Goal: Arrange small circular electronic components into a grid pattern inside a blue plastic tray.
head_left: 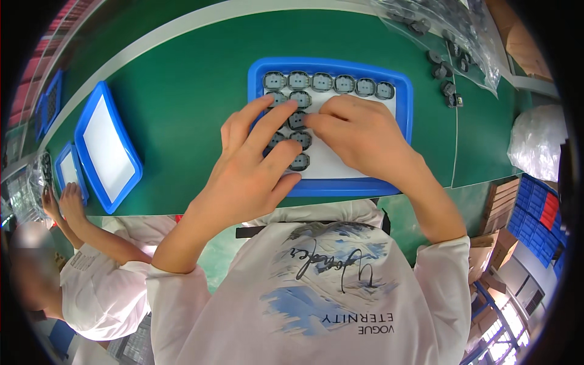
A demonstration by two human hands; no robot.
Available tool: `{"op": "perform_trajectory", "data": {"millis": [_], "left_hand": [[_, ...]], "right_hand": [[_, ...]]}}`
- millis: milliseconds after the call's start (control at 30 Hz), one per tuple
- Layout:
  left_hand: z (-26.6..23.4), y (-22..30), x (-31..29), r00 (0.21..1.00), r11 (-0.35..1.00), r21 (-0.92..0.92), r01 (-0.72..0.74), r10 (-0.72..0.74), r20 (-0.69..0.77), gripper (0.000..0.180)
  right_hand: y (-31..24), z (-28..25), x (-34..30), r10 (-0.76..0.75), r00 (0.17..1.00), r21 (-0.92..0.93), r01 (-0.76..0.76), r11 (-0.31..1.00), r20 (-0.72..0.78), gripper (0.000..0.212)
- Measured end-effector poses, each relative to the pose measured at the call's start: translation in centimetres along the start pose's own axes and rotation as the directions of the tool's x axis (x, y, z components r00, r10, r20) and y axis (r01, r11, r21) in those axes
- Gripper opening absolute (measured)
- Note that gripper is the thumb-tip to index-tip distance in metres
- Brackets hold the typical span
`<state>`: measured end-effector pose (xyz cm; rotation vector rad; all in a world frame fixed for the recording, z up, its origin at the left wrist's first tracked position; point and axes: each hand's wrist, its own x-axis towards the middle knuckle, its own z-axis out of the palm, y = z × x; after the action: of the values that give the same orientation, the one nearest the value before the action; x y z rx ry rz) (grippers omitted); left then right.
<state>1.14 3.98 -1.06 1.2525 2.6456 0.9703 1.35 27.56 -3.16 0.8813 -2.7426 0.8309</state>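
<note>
A blue-rimmed tray (pixel 331 187) with a white bottom lies in front of me on the green table. Rounded dark grey plastic parts with small holes stand in it: a row along the far edge, where a grey part (pixel 344 84) sits, and columns down the left side. My left hand (pixel 243 164) is spread palm-down over the left columns, fingertips resting on or close to the parts and hiding some of them. With curled fingers, my right hand (pixel 365 131) pinches at the right edge of a socket-like grey part (pixel 297 120) in the second column.
Loose dark parts (pixel 447 88) lie at the far right beside a clear plastic bag (pixel 468 36). Another blue tray (pixel 109 146) is to the left, near a co-worker's hand (pixel 72 201) at a smaller tray (pixel 68 164). Blue bins (pixel 535 213) are stacked off the table's right side.
</note>
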Motion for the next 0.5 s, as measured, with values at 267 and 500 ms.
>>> {"op": "perform_trajectory", "data": {"millis": [267,500], "left_hand": [[0.3,-0.2,0.4,0.999,0.999,0.04,0.017,-0.015,-0.04,0.042],[0.2,0.1,1.1,0.999,0.999,0.053,0.011,-0.008,-0.047,0.04]], "right_hand": [[0.7,0.9,0.7,-0.102,0.995,0.089,0.1,0.991,0.018,0.012],[0.9,-0.3,0.2,-0.035,0.999,0.137,0.032,0.99,0.019,0.013]]}}
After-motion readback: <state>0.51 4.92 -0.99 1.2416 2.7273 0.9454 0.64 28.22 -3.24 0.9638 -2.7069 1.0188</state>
